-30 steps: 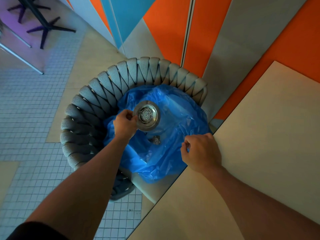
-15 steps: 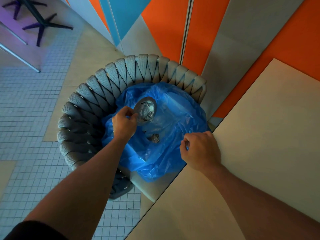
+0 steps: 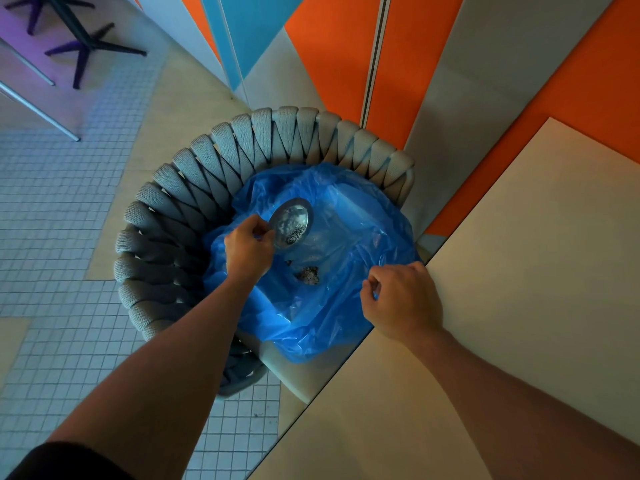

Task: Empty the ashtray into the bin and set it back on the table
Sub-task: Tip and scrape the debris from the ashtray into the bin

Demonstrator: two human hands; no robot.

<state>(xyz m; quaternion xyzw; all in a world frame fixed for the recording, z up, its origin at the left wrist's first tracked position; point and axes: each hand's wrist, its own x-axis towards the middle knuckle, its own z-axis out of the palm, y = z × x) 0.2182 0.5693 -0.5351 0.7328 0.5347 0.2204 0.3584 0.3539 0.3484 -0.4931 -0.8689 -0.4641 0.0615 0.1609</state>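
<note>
My left hand [image 3: 247,245] grips the rim of a round metal ashtray [image 3: 291,223] and holds it tilted steeply over the open blue bin bag [image 3: 346,306]. Grey ash clings to the lower side of the ashtray's bowl. A small heap of ash [image 3: 307,274] lies on the plastic inside the bag. My right hand [image 3: 401,299] pinches the bag's near right edge beside the corner of the beige table [image 3: 519,271]. The bag sits on the seat of a grey woven armchair [image 3: 173,216].
The beige table fills the right and lower right. Orange, grey and blue wall panels [image 3: 329,64] rise behind the chair. Small white floor tiles [image 3: 52,237] lie to the left, with a dark table base [image 3: 83,39] and a metal leg [image 3: 38,109] at top left.
The ashtray has tipped from nearly flat to steeply tilted, and its ash has slid to the lower side. My right hand has kept its hold on the bag's edge.
</note>
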